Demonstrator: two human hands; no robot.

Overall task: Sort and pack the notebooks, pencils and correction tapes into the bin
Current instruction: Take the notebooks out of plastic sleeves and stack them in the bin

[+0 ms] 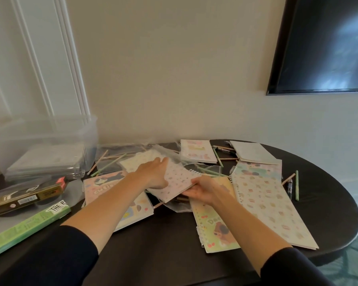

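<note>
Working the dotted notebook (175, 180) at the middle of the pile, two-handed. Pressing the left hand (156, 175) flat on its cover, fingers straight, gripping nothing, likely pinning it against sliding on the loose plastic wrap (186, 162) underneath. Grasping the near edge with the right hand (202, 189), fingers curled under, likely getting purchase to peel it off the stack. Holding it skewed, spiral edge to the far right, near corners overlapping the pink notebook (103, 187) and the yellow notebook (215, 221). Not able to tell whether already clear of the pile or still resting on it.

Judging the step as pulling one notebook out to start sorting, and packing as barely begun. Seeing the bin (87, 137) at the left rear of the tabletop (163, 244), clear-walled, well apart from both hands, with something flat and clear inside; not able to tell what. Expecting a carry leftward over the pink notebook to reach it.

Noting pencils (98, 161) scattered between bin and pile, some tucked under covers and wrap, and expecting rolling or dragging on lifting anything above them.

Not spotting correction tapes for certain. Possibly sitting in the gold box (25, 198) or the green box (27, 226) at the left; not able to tell.
</note>
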